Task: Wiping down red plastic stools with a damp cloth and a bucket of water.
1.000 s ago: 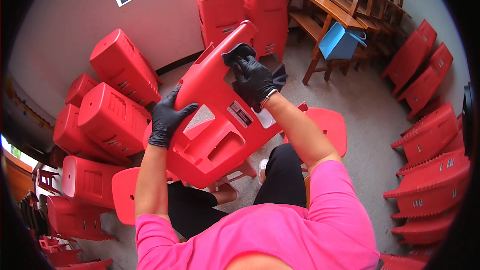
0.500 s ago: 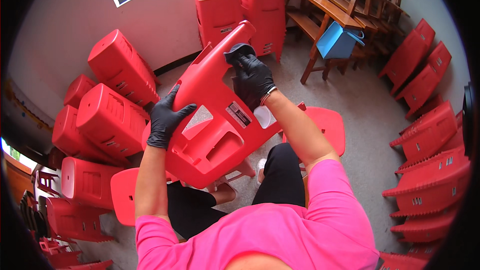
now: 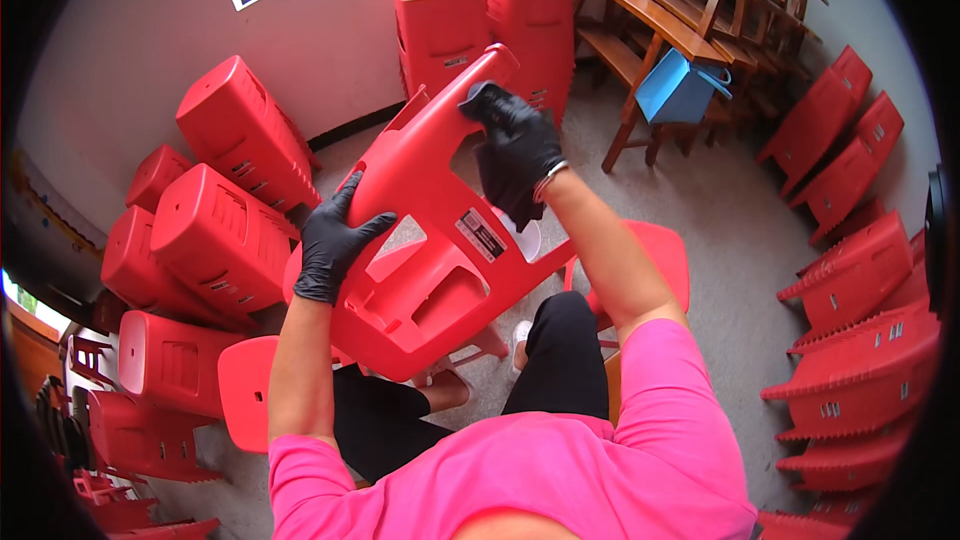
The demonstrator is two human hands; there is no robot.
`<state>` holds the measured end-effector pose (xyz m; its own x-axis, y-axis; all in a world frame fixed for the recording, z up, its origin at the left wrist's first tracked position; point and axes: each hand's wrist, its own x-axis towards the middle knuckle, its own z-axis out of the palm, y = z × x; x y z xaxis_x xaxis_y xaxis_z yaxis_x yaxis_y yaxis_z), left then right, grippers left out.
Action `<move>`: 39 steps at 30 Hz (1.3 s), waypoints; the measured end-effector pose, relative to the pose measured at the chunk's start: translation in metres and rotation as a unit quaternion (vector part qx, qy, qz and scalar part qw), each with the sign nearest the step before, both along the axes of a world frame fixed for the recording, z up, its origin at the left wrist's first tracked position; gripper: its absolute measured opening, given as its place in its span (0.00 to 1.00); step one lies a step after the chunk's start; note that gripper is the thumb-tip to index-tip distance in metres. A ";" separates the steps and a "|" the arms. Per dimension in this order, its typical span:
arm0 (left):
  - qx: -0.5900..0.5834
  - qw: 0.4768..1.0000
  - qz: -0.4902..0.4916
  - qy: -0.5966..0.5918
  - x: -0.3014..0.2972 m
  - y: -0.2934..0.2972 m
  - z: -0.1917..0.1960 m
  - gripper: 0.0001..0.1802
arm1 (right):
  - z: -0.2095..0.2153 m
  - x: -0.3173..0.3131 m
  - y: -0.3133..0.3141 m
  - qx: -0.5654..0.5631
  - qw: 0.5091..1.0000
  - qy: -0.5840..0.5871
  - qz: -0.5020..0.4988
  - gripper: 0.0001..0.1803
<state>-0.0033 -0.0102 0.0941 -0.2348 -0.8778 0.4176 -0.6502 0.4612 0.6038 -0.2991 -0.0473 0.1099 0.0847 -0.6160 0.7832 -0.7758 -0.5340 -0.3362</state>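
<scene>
A red plastic stool (image 3: 425, 185) is tilted on its side in front of me, a printed label on its face. My left hand (image 3: 335, 243), in a black glove, grips its left edge, thumb spread over the near face. My right hand (image 3: 520, 145), gloved too, is closed on a dark cloth (image 3: 482, 98) against the right edge of the stool's upper leg. Glove and cloth are nearly the same colour, so the cloth's outline is hard to make out. Partly hidden behind the stool is a round white container (image 3: 527, 240).
Red stool stacks stand at left (image 3: 225, 230), along the back wall (image 3: 437, 25) and at right (image 3: 850, 370). Wooden benches (image 3: 660, 15) are piled at the back right, a blue box-shaped container (image 3: 676, 87) beside them. Single red stools (image 3: 650, 260) flank my knees.
My right hand has shifted slightly right and down along the stool's leg, and less of the cloth shows. My left hand keeps its hold; the stool has barely moved.
</scene>
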 end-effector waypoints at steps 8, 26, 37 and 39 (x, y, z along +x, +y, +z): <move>-0.007 1.000 0.004 -0.029 -0.006 0.006 0.008 0.46 | 0.007 -0.018 -0.020 0.077 0.989 -0.121 -0.023 0.18; 0.028 0.999 0.022 0.028 0.003 -0.005 0.000 0.42 | -0.009 0.031 0.023 0.077 0.985 0.069 0.137 0.19; -0.238 0.949 0.128 -0.161 -0.008 0.009 -0.028 0.35 | -0.033 0.031 0.055 0.136 0.972 0.174 0.080 0.16; -0.269 0.916 0.143 -0.262 -0.038 0.052 -0.037 0.36 | -0.040 0.028 0.055 0.120 0.978 0.140 0.100 0.17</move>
<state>-0.0414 0.0414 0.0575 -0.3196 -0.6345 0.7038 -0.9260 0.3667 -0.0899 -0.2712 0.0075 0.0697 0.4118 -0.7292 0.5466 -0.7439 -0.6154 -0.2606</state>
